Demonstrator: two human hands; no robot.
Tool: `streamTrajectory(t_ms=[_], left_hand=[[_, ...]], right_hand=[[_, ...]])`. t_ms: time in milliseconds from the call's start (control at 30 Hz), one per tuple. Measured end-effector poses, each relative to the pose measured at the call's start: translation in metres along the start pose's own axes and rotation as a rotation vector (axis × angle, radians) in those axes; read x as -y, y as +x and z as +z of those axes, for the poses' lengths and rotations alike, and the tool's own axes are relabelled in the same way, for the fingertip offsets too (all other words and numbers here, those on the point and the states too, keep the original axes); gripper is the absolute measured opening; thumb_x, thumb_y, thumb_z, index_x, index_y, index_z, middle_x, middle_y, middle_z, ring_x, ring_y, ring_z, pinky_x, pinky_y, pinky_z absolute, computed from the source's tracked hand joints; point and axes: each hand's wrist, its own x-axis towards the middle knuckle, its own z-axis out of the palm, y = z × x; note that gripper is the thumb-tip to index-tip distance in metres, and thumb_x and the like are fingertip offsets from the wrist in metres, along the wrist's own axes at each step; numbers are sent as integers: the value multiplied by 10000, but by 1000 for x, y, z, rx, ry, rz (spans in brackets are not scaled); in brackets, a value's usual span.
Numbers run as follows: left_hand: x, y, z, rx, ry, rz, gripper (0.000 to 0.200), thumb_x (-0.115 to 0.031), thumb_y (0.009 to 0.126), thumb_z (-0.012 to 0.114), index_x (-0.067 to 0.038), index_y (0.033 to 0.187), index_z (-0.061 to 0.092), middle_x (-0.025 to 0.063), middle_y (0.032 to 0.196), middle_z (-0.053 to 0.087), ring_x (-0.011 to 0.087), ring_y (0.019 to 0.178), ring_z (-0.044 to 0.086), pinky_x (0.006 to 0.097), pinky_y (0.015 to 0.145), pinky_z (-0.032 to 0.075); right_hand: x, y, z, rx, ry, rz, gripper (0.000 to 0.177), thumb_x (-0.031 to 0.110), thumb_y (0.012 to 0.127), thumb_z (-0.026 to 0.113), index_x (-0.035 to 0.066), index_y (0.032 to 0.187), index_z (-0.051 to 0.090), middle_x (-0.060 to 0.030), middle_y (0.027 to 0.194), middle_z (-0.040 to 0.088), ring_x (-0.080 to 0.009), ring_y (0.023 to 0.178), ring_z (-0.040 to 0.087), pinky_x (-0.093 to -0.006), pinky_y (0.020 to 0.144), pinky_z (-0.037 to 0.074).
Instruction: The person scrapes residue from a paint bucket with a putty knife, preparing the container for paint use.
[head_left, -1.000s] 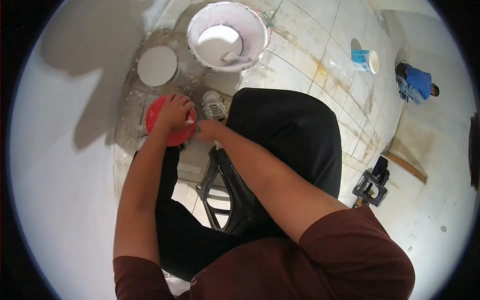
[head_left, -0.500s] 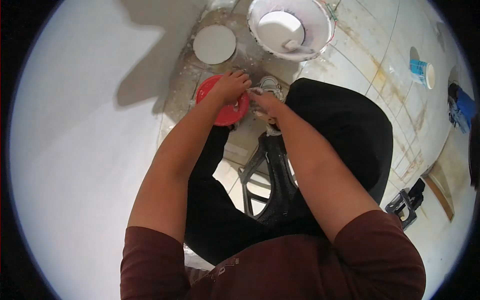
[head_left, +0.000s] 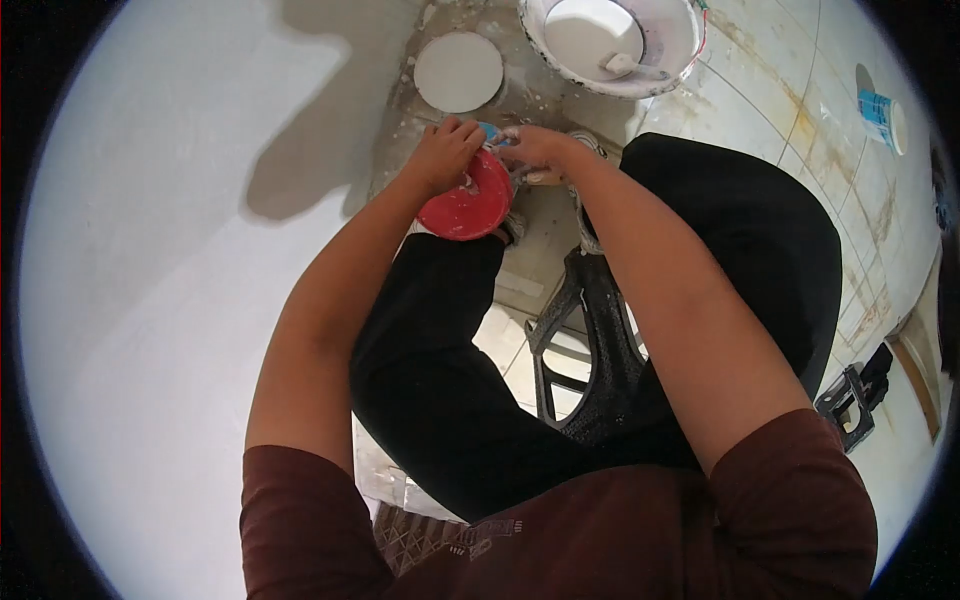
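Observation:
A round red lid [head_left: 468,205] with white smears is tilted between my knees, over the floor. My left hand [head_left: 447,157] grips its upper edge, fingers curled over the rim. Close against that rim, my right hand [head_left: 535,150] has its fingers bent and white residue on them. Something tan, like a wooden handle [head_left: 545,178], shows just under my right hand; I cannot tell what its fingers hold. A small blue patch [head_left: 489,131] shows between the two hands, mostly hidden.
A paint-smeared bucket [head_left: 680,75] with white paint and a brush [head_left: 635,67] stands ahead. Left of it lies a white disc [head_left: 458,72]. A blue-and-white tub [head_left: 882,122] is on the tiles at right. Beneath me is a black stool [head_left: 605,370]; a white wall [head_left: 170,300] rises at left.
The red lid has tipped and turned a little in my hands, and the blue patch has come into sight. The view has shifted, so the surroundings sit differently.

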Motion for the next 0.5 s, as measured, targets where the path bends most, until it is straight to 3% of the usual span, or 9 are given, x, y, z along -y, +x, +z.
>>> streamTrajectory(t_ms=[67, 267, 367, 467, 500], left_hand=[[5, -4, 5, -61, -10, -2, 691, -198, 525, 877, -97, 1079, 477, 67, 1189, 526, 312, 1125, 506, 468, 890, 427], [24, -20, 23, -96, -110, -144, 699, -208, 505, 883, -45, 1045, 469, 144, 1113, 534, 341, 1075, 512, 480, 869, 422], [28, -38, 29, -223, -167, -182, 696, -221, 502, 885, -46, 1034, 473, 150, 1075, 538, 355, 1059, 509, 485, 867, 415], [23, -55, 34, -257, -227, -322, 687, -242, 503, 890, -47, 1018, 480, 149, 1070, 538, 363, 1057, 504, 479, 866, 412], [23, -59, 34, -262, -222, -388, 683, -249, 506, 891, -48, 1015, 482, 149, 1066, 538, 362, 1057, 504, 479, 866, 410]], right_hand=[[16, -1, -1, 22, -102, 4, 493, 333, 891, 659, 56, 1279, 535, -100, 974, 666, -177, 834, 640, -321, 725, 526], [44, 38, 7, 89, -634, -28, 512, 392, 852, 674, 83, 1243, 559, -157, 955, 673, -214, 866, 662, -379, 692, 538], [73, 26, 23, 37, -619, -6, 436, 420, 834, 690, 99, 1123, 630, -149, 922, 670, -226, 877, 656, -389, 670, 538], [69, 62, 26, 125, -792, -58, 415, 460, 848, 658, 169, 1141, 617, -74, 860, 673, -216, 740, 622, -386, 652, 511], [73, 74, 28, 155, -850, -26, 421, 468, 844, 661, 163, 1131, 621, -78, 879, 674, -221, 757, 622, -391, 662, 512]])
